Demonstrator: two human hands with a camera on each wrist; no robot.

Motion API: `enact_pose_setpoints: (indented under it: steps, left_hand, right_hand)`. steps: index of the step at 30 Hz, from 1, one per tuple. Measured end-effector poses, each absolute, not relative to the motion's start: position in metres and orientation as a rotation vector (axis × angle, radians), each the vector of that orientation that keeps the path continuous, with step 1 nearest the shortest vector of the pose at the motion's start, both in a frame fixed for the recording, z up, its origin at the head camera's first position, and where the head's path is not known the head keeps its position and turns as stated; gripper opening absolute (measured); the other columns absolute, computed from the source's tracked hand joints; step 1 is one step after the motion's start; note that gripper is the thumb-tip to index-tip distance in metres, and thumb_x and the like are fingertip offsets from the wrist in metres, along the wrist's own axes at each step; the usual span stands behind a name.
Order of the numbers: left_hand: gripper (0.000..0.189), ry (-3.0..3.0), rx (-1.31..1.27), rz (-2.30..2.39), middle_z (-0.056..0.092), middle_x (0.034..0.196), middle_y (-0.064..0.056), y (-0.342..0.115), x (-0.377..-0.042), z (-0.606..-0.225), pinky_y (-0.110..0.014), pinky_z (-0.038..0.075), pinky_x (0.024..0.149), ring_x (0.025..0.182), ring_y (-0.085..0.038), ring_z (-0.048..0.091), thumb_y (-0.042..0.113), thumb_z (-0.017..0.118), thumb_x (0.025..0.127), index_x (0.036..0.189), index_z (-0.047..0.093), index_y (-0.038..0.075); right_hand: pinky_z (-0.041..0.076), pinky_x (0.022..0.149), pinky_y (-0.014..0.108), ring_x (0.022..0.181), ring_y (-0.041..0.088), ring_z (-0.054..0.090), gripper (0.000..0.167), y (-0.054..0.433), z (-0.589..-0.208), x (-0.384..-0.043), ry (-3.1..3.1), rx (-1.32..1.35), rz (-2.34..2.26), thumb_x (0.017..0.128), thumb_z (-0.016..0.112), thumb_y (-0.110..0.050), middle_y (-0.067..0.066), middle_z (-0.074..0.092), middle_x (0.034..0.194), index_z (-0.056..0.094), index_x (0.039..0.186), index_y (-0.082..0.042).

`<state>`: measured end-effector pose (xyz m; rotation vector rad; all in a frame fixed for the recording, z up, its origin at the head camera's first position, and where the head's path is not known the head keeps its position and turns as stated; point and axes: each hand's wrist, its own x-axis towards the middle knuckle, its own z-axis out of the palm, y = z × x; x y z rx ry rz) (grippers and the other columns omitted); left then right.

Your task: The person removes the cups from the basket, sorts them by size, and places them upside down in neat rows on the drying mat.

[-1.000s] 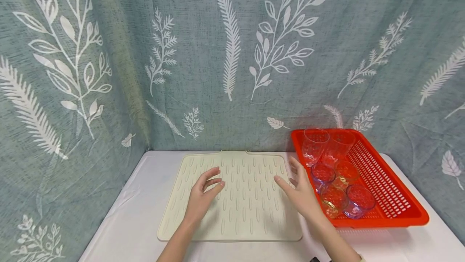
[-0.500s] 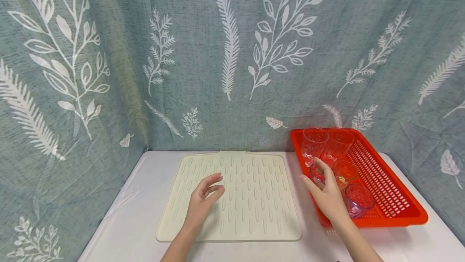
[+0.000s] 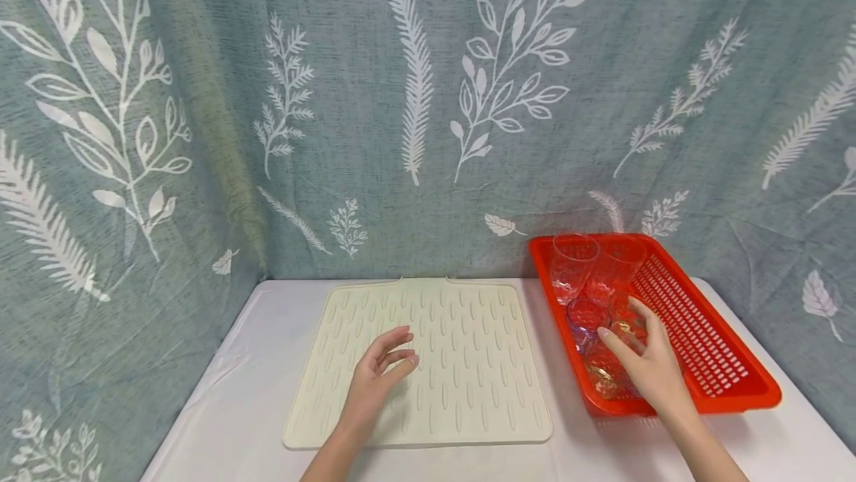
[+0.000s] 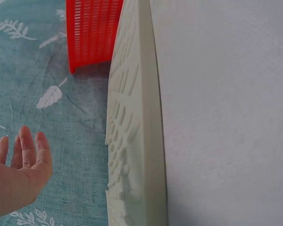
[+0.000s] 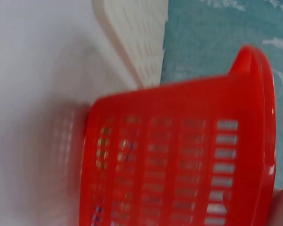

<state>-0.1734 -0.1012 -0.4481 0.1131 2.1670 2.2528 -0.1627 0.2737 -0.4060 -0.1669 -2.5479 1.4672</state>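
My left hand (image 3: 377, 374) hovers over the cream ridged mat (image 3: 468, 363), fingers loosely bent and holding nothing. In the left wrist view the same hand (image 4: 26, 172) shows its fingers parted. Above the red basket (image 3: 725, 333) is my right hand (image 3: 652, 363), thumb and fingers spread apart with nothing held between them. Just beyond its fingertips lie a short purple-tinted glass (image 3: 587, 316) and short amber-tinted glasses (image 3: 605, 378). The other short purple glass is mostly hidden behind this hand. Two tall clear glasses (image 3: 574, 266) stand at the basket's back left.
The basket's slotted wall (image 5: 179, 150) fills much of the right wrist view. It stands close to the mat's right edge on a white table (image 3: 227, 378). A green leaf-patterned curtain (image 3: 374, 133) hangs right behind the table and along both sides.
My right hand has moved right, from the mat's right edge to over the short glasses in the basket. The left hand stays over the mat, slightly lower. The view has shifted a little.
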Motion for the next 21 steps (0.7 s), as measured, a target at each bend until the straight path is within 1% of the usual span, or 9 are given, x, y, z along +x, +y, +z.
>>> enact_pose_setpoints:
  steps: [4, 9, 11, 16, 21]
  left_hand:
    - [0.05, 2.16, 0.1, 2.241, 0.054, 0.135, -0.009, -0.099, -0.173, -0.449, -0.027, 0.046, 0.094, 0.116, -0.021, 0.055, 0.013, 0.068, 0.091, 0.137, 0.051, 0.008]
    - [0.051, 2.142, 0.085, 2.233, 0.052, 0.136, -0.011, -0.097, -0.172, -0.45, -0.024, 0.046, 0.093, 0.117, -0.023, 0.054, 0.015, 0.068, 0.091, 0.138, 0.049, 0.007]
    - [0.052, 2.131, 0.081, 2.234, 0.052, 0.137, -0.013, -0.097, -0.172, -0.451, -0.024, 0.046, 0.093, 0.118, -0.025, 0.054, 0.016, 0.068, 0.091, 0.139, 0.049, 0.006]
    - [0.054, 2.123, 0.068, 2.223, 0.052, 0.137, -0.014, -0.097, -0.171, -0.455, -0.024, 0.047, 0.091, 0.119, -0.028, 0.054, 0.018, 0.069, 0.091, 0.139, 0.048, 0.004]
    - [0.053, 2.133, 0.065, 2.209, 0.052, 0.137, -0.014, -0.098, -0.17, -0.457, -0.024, 0.046, 0.092, 0.116, -0.024, 0.055, 0.018, 0.068, 0.092, 0.14, 0.048, 0.005]
  right_hand:
    - [0.033, 0.103, 0.062, 0.136, 0.048, 0.024, 0.09, 0.29, -0.408, -0.163, -2.55, -0.184, 1.445, 0.093, 0.066, -0.037, 0.027, 0.018, 0.153, 0.01, 0.155, -0.003]
    - [0.033, 0.097, 0.071, 0.131, 0.052, 0.024, 0.096, 0.309, -0.41, -0.163, -2.644, -0.245, 1.315, 0.091, 0.066, -0.044, 0.033, 0.019, 0.148, 0.008, 0.154, 0.0]
    - [0.033, 0.095, 0.073, 0.128, 0.053, 0.024, 0.099, 0.316, -0.41, -0.164, -2.699, -0.236, 1.232, 0.09, 0.067, -0.044, 0.036, 0.02, 0.145, 0.007, 0.153, 0.003]
    - [0.034, 0.091, 0.075, 0.121, 0.056, 0.026, 0.105, 0.336, -0.41, -0.167, -2.828, -0.128, 1.05, 0.084, 0.074, -0.041, 0.041, 0.023, 0.139, 0.009, 0.149, 0.011]
    - [0.041, 0.086, 0.072, 0.116, 0.056, 0.032, 0.111, 0.351, -0.412, -0.17, -2.928, -0.022, 0.948, 0.079, 0.079, -0.038, 0.041, 0.028, 0.134, 0.01, 0.146, 0.016]
